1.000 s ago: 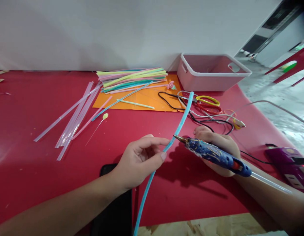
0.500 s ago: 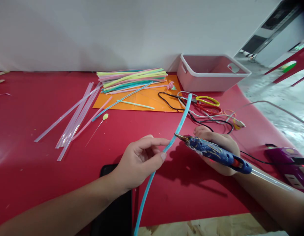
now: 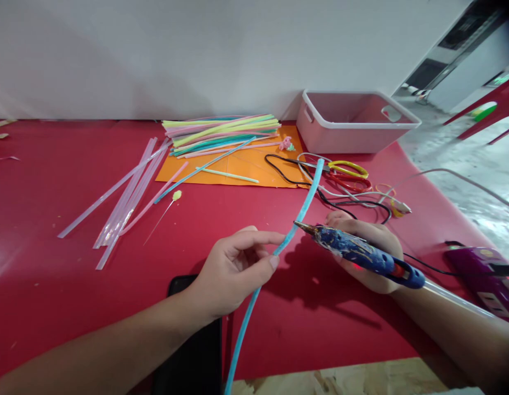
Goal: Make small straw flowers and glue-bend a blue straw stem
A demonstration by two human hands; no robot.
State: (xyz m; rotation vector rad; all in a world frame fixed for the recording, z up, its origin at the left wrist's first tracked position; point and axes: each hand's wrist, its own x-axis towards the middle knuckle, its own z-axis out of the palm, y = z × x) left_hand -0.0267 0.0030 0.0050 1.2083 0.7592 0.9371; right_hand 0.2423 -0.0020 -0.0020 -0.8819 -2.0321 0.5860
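Between thumb and fingers, my left hand [image 3: 242,269] pinches a long light-blue pipe cleaner [image 3: 306,206]. Its upper end rises over the table and its lower part curves down past the bottom of the view. My right hand [image 3: 367,252] is wrapped round a worn blue hot glue gun [image 3: 353,248]. The metal nozzle points left and meets the pipe cleaner a little above my left fingertips; whether it touches or just overlaps I cannot tell. A clear glue stick [image 3: 456,299] juts from the gun's back end.
Several coloured pipe cleaners [image 3: 221,131] lie on an orange sheet [image 3: 238,164]. Left of it are clear glue sticks [image 3: 131,197] and a yellow-tipped wire [image 3: 176,195]. A pink basket [image 3: 353,137], scissors [image 3: 348,169], cables and a purple power strip [image 3: 472,263] are right. A black object [image 3: 192,356] lies under my left wrist.
The pipe cleaner's upper end and the glue gun have shifted very slightly to the right. Both hands keep their grip.
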